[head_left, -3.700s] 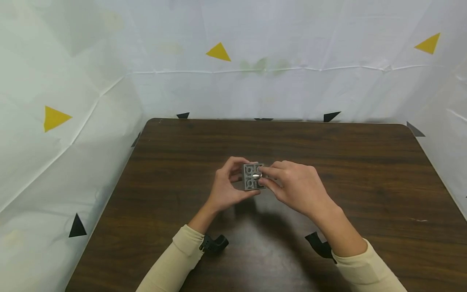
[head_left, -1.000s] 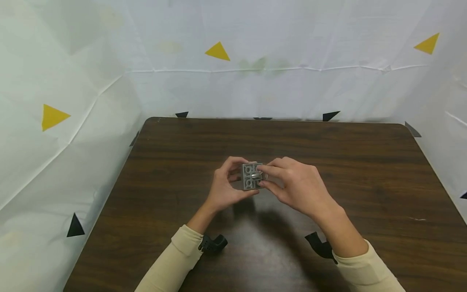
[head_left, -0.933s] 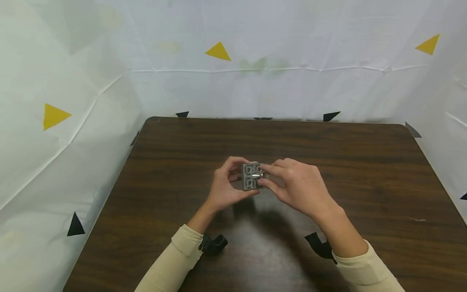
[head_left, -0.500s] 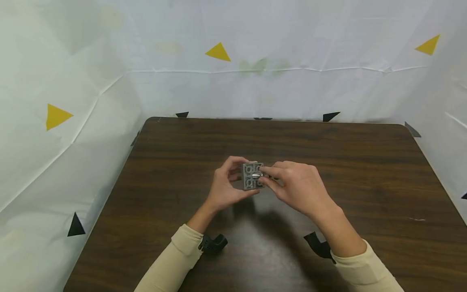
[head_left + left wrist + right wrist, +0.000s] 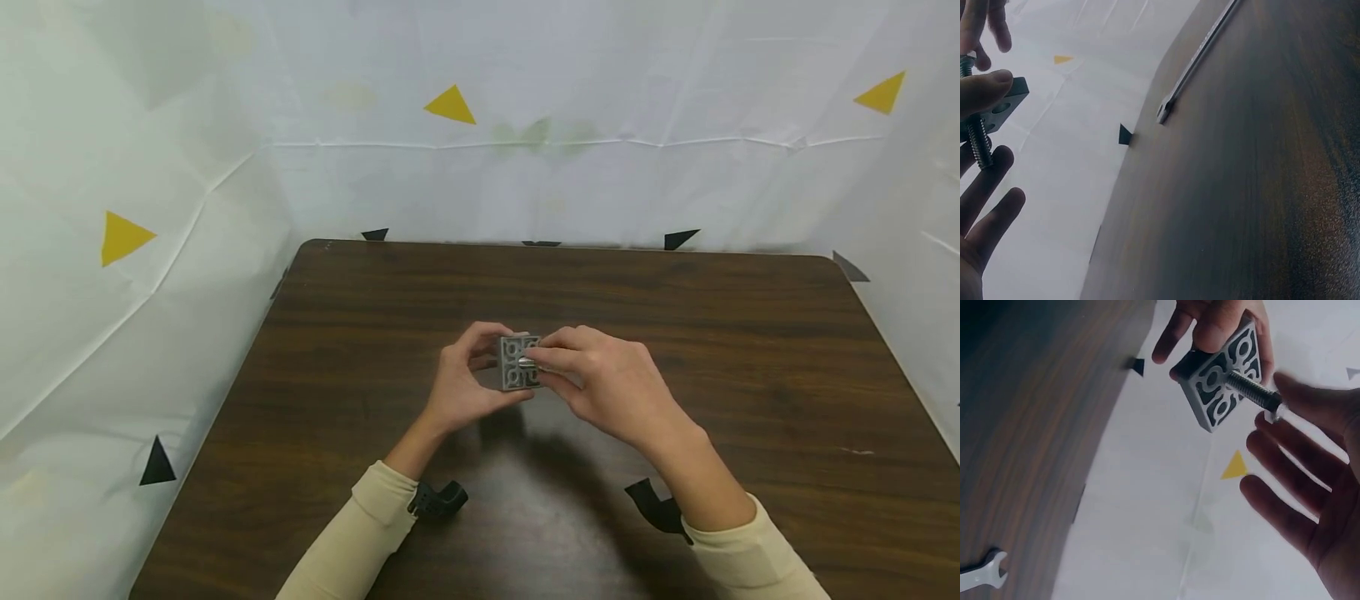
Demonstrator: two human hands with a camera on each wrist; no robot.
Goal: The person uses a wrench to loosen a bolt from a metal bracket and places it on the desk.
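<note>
Gray block (image 5: 516,363): small, square, with round cut-outs across its face. Held in the air above the middle of the tabletop (image 5: 337,333), between the two hands, clear of the wood. In the right wrist view (image 5: 1222,374) it is tilted, patterned face toward the camera. In the left wrist view (image 5: 1001,111) only a dark edge with holes shows.

Bolt (image 5: 1252,389): threaded, metal, passing through the centre of the block and standing out from its patterned face. In the left wrist view (image 5: 977,142) the threaded shank comes out of the block's far side. In the head view (image 5: 526,362) only a bright spot on the block shows.

Left hand (image 5: 461,383): grip closed on the block, thumb and fingers curled round its edges, holding it up.

Right hand (image 5: 607,385): thumb and forefinger meet at the head end of the bolt and pinch it; the other fingers (image 5: 1291,459) are spread and loose.

Sleeves: cream, one on each forearm; a black strap piece at each wrist.

Wrench (image 5: 980,573): small, open-ended, silvery, lying flat on the tabletop, well apart from the hands; seen in the right wrist view only.

Surround: white sheeting on three sides, marked with yellow and black triangles.
</note>
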